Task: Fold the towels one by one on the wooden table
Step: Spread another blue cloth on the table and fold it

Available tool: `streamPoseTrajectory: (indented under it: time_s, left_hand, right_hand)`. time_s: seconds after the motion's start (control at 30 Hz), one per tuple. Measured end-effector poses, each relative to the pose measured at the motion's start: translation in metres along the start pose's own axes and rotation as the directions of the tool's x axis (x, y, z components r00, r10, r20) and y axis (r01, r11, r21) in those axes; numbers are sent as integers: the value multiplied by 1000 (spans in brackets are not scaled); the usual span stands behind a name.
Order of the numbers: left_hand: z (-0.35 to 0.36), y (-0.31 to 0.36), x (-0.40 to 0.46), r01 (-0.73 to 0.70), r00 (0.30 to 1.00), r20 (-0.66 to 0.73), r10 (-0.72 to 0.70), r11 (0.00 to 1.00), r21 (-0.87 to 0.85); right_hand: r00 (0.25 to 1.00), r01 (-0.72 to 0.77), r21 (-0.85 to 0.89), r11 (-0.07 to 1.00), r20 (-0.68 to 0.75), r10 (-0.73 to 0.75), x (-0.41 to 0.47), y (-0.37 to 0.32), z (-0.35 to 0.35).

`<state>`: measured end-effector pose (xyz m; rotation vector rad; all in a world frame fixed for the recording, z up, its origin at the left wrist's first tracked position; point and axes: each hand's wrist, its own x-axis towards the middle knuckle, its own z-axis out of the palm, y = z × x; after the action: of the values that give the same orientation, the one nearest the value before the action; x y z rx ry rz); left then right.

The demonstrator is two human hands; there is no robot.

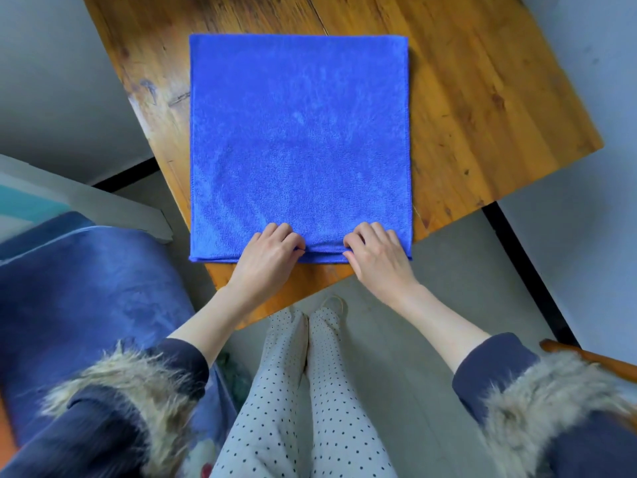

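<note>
A bright blue towel (298, 139) lies flat as a near-square on the wooden table (482, 98), its near edge reaching the table's front corner. Two layers show along that near edge. My left hand (267, 255) sits at the near edge left of centre, its curled fingers pinching the hem. My right hand (377, 255) pinches the same hem right of centre. The two hands are about a hand's width apart.
A dark blue cushioned seat (86, 298) stands at the left, close to the table. A wooden chair arm (593, 357) pokes in at the right. My legs in dotted trousers (303, 408) are below the table corner, over grey floor.
</note>
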<state>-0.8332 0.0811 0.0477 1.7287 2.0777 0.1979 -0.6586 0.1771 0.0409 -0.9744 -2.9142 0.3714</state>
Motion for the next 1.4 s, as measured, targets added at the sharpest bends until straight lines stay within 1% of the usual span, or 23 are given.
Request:
streamPoseTrajectory:
  time_s: [0.13, 0.23, 0.27, 0.37, 0.53, 0.7, 0.83, 0.97, 1.1, 1.23, 1.3, 1.4]
  left_hand:
    - [1, 1, -9, -28, 998, -60, 27, 999, -15]
    - [3, 1, -13, -51, 994, -94, 52, 999, 8]
    - [4, 0, -14, -63, 993, -101, 66, 998, 26]
    - [8, -3, -15, -106, 989, -101, 112, 992, 68]
    - [10, -6, -19, -143, 981, -118, 153, 985, 92]
    - [16, -7, -21, -152, 974, -150, 171, 980, 130]
    - [18, -8, -20, -154, 974, -139, 179, 972, 175]
    - [18, -18, -24, -192, 967, -125, 223, 957, 218]
    - [18, -30, -32, -87, 977, -171, 130, 968, 236]
    - [21, -34, -31, -33, 974, -211, 88, 967, 251]
    - [21, -34, -31, -6, 975, -214, 62, 968, 253]
    - [14, -36, -32, 76, 969, -246, -19, 972, 223]
  right_hand:
    - [991, 75, -125, 989, -101, -88, -5, 2, 0]
    - [979, 84, -149, 985, -171, -109, -9, 0, 2]
    - [979, 86, -156, 984, -170, -113, -10, 0, 3]
    - [988, 87, -175, 981, -109, -107, -18, 2, 10]
    - [990, 98, -77, 992, -91, -105, -26, 10, 14]
    - [994, 3, -44, 999, -105, -7, -33, 19, 12]
    - [998, -15, -112, 994, -64, 8, -37, 19, 11]
    - [994, -79, -190, 979, -92, 62, -39, 21, 8]
    - [987, -146, -180, 973, -95, 131, -37, 25, 4]
    - [970, -209, 6, 978, -124, 208, -38, 30, -2]
    - [966, -223, 41, 974, -123, 226, -38, 29, -5]
    - [964, -246, 45, 968, -94, 249, -35, 29, -9]
